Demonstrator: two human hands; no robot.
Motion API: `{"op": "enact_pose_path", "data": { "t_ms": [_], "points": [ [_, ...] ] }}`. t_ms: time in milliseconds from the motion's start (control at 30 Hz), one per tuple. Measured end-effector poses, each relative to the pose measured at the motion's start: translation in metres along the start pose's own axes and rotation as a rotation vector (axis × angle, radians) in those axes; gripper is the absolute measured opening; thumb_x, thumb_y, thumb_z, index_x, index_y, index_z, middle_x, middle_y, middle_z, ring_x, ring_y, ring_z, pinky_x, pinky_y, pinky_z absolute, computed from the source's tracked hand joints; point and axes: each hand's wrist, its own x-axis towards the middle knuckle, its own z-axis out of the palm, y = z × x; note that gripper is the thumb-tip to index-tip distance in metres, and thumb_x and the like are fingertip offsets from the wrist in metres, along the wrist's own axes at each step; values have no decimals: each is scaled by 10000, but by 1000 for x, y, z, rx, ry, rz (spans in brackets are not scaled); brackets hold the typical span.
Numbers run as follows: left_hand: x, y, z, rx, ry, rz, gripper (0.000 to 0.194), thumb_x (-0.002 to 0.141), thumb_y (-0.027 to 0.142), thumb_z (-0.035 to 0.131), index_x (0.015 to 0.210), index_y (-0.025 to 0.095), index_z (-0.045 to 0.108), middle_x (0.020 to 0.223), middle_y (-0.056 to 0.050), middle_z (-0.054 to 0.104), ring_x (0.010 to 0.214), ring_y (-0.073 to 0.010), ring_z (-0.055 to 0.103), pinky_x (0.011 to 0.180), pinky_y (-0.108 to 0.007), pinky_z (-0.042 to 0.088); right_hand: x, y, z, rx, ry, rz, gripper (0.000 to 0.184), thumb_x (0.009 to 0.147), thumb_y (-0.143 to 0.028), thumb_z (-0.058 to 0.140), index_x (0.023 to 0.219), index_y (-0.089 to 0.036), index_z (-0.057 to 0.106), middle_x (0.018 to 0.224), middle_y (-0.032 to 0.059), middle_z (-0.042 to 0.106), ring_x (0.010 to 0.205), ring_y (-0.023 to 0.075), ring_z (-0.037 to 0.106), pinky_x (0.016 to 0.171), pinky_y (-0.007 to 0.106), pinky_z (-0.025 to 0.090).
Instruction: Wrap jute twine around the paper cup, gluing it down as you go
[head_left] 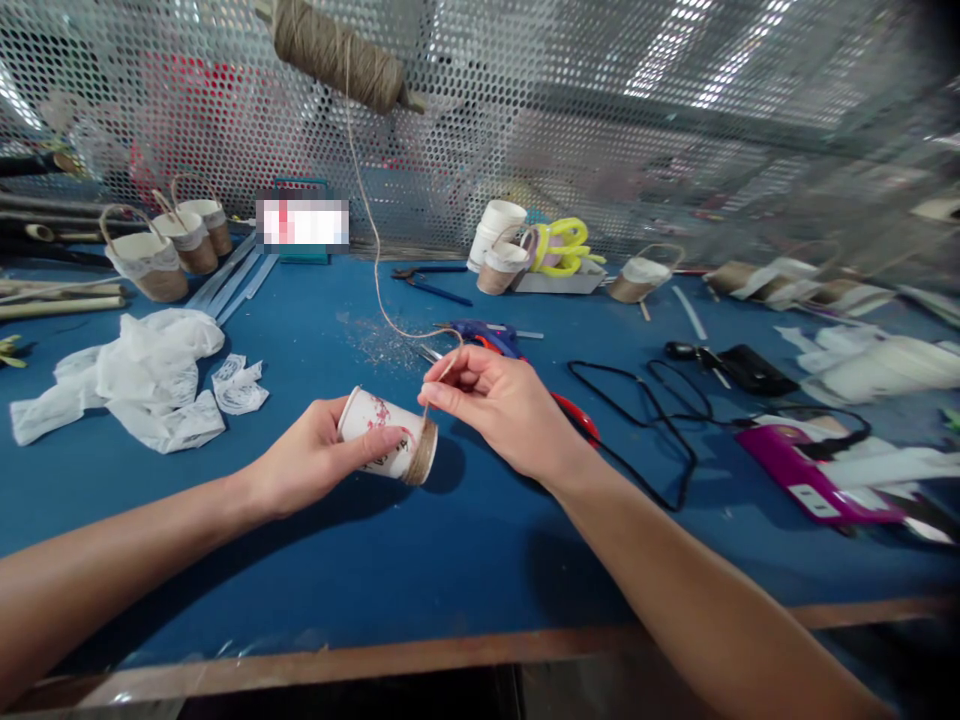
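My left hand (322, 450) is wrapped round a white paper cup (379, 420) with a red printed pattern, tilted on its side above the table. Brown twine is wound in a band (422, 452) round the cup's right end. Between thumb and fingers, my right hand (487, 405) pinches the twine (379, 290) just above that band. The strand climbs from there to a large twine spool (337, 55) mounted on the perforated metal panel. Behind my right hand lies a blue glue gun (487, 333), partly hidden by the fingers.
Small twine-wrapped cup baskets (150, 265) stand at the back left, near white lace (161, 375). Blue-handled pliers (435, 280), white cups (499, 230) and a yellow coil (559, 245) are at the back. To the right lie a black cord (667, 430) and a purple power strip (806, 480).
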Motion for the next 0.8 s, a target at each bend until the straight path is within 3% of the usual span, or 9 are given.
{"op": "enact_pose_path", "data": {
  "t_ms": [500,800],
  "points": [
    [0,-1,1,-27,-7,-10,183,709,290,633,778,123,600,682,4,624,587,-94,533,593,-211,421,-2,1,4,113,29,-69,81,754,-227,609,753,-186,538,714,-16,629,692,108,613,679,250,491],
    [-2,-1,1,-36,0,26,175,713,283,633,775,121,608,684,2,623,585,-92,523,594,-208,420,0,5,4,124,-11,-8,79,756,-224,605,751,-178,541,722,-14,623,696,94,600,678,230,477]
  ]
}}
